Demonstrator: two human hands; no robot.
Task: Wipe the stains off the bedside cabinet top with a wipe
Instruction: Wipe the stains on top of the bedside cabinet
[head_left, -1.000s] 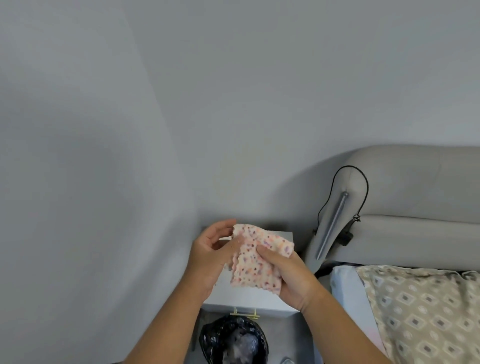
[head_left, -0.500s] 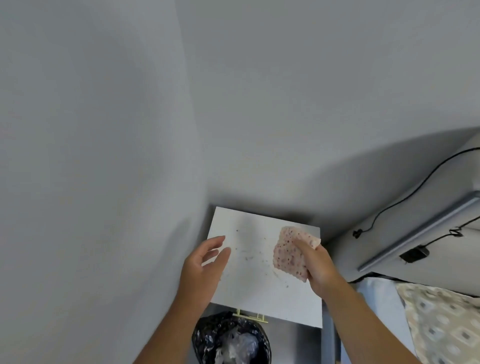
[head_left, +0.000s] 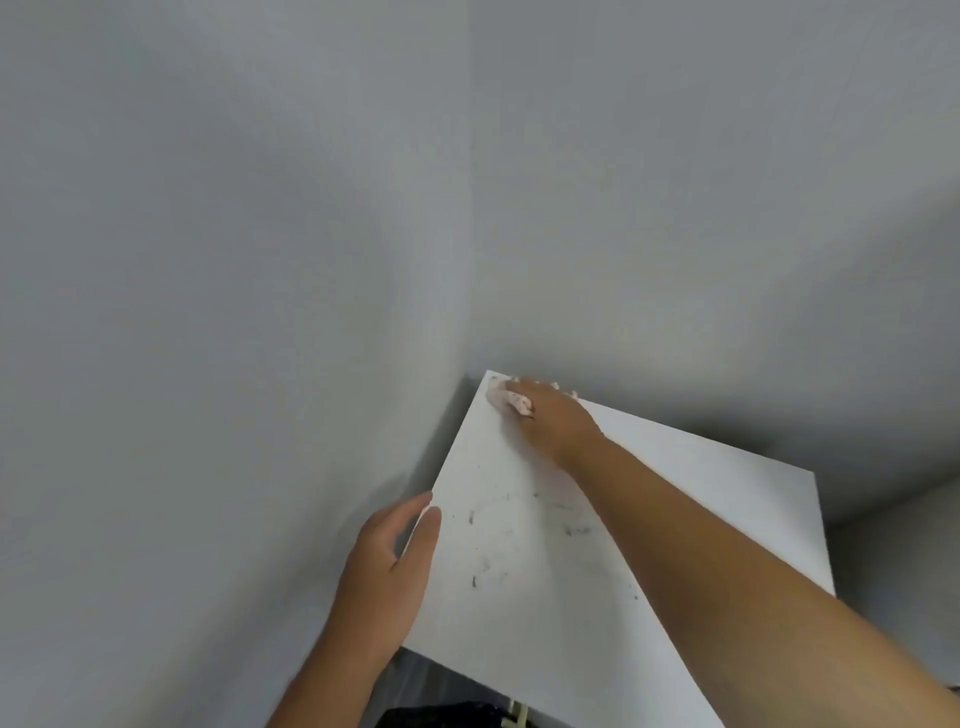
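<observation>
The white top of the bedside cabinet (head_left: 727, 499) fills the lower middle of the view, set into a corner of grey walls. Dark smudges and specks (head_left: 519, 525) dot its middle. My right hand (head_left: 556, 421) reaches to the far left corner and presses a pink patterned wipe (head_left: 506, 399) flat on the top; most of the wipe is hidden under the fingers. My left hand (head_left: 389, 571) rests against the cabinet's left edge, fingers apart, thumb on the top, holding nothing.
Grey walls (head_left: 260, 260) meet in a corner right behind the cabinet, close on its left and far sides. A black bin bag (head_left: 441, 714) shows below the front edge, beside a pale drawer handle (head_left: 514, 717).
My right hand has carried the wipe from the cabinet's middle right to its far left corner. My left hand has come down onto the left edge. The view has moved closer.
</observation>
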